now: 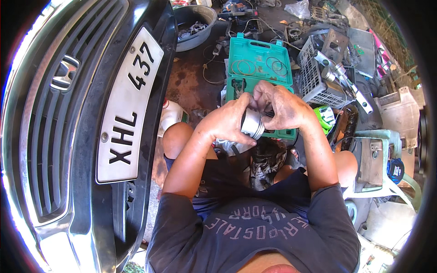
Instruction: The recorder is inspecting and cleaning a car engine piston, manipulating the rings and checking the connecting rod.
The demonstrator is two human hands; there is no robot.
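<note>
A silver metal piston [251, 124] with grooves round one end is held tilted in front of my body. My left hand [230, 119] wraps round its side, the thumb stretched along the lower edge. At the grooved end, my right hand [284, 108] is closed, its thumb and curled fingers against the piston. Whether a thin ring is pinched there is hidden. Just beyond my hands lies an open green tool case [259, 51]. Thin metal rings [243, 67] lie in its lid, and pliers [239, 87] rest at its lower half.
A car's front bumper [157, 95] fills the left side. Beyond stands a grey basin [207, 27] of parts. On the right are a grey crate [312, 68] with metal parts, a green bottle [325, 119] and a pale plastic chair [380, 136]. A white jug [172, 116] stands beside my left knee.
</note>
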